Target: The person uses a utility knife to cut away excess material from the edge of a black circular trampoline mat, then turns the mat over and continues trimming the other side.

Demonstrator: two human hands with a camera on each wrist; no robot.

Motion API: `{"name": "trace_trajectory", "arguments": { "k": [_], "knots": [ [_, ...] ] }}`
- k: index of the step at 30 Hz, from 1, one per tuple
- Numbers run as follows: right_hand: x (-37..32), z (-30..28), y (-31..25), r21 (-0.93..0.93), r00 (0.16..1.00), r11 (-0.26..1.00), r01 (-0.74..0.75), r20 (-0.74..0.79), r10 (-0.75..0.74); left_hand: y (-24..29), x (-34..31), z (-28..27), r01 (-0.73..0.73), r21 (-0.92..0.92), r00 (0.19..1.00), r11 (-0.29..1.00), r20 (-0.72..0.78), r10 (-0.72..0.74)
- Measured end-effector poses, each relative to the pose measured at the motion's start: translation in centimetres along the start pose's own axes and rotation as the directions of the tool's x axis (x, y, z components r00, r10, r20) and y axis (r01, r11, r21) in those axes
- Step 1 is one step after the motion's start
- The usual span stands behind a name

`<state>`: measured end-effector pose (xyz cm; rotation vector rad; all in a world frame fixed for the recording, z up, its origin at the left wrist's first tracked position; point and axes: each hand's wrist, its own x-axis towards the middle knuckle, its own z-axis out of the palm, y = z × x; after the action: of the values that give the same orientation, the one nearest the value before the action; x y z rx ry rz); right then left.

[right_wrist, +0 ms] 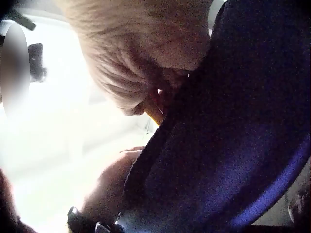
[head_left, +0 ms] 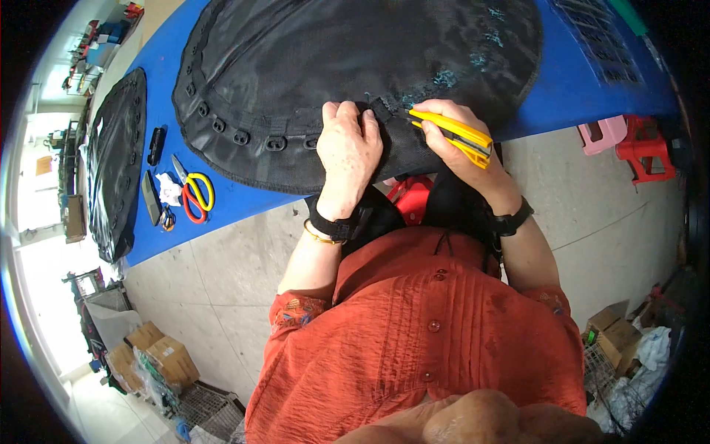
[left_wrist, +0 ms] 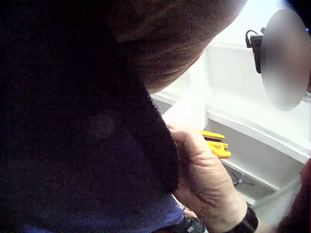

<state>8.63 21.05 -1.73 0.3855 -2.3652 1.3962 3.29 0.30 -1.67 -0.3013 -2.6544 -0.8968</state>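
Observation:
A large rounded black fabric piece covers the table, with black plastic fittings along its near border and blue-green thread tufts on its surface. My left hand grips the fabric at a band near the front edge, fingers bent over it. Just to the right, my right hand holds yellow thread snips, their tip close to a small black tab by the left fingers. The left wrist view shows the snips' yellow handles beyond the right hand. Dark fabric hides much of both wrist views.
Left on the blue table lie scissors with red and yellow handles, a black marker-like object and white scrap. Another black fabric piece lies beyond. Red stool stands right; cardboard boxes sit lower left.

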Motion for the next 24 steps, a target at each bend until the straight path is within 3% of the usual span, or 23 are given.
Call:
{"name": "trace_trajectory", "arguments": {
  "k": [6,12,15,18,24],
  "knots": [
    [0.0,0.3,0.2,-0.005,0.999,0.999,0.032,-0.027,-0.032,-0.1,0.2,-0.5,-0.012,-0.010,1.000,1.000,0.029,0.012],
    [0.1,0.5,0.0,0.013,0.998,0.999,-0.037,-0.046,0.037,0.4,0.2,-0.8,-0.018,0.029,0.999,0.999,0.050,0.016],
    [0.3,0.0,-0.8,0.021,0.990,0.990,-0.142,0.014,0.142,0.2,0.4,-0.5,-0.012,0.004,0.998,1.000,0.068,0.012],
    [0.3,0.1,-0.2,0.028,0.999,0.998,-0.050,-0.016,0.051,0.3,0.5,-0.6,-0.007,-0.012,0.997,1.000,0.083,0.008],
    [1.0,0.2,-1.4,0.113,0.985,0.981,-0.158,-0.047,0.164,0.4,0.5,-0.7,0.018,-0.020,0.996,1.000,0.091,-0.016]
  ]
}}
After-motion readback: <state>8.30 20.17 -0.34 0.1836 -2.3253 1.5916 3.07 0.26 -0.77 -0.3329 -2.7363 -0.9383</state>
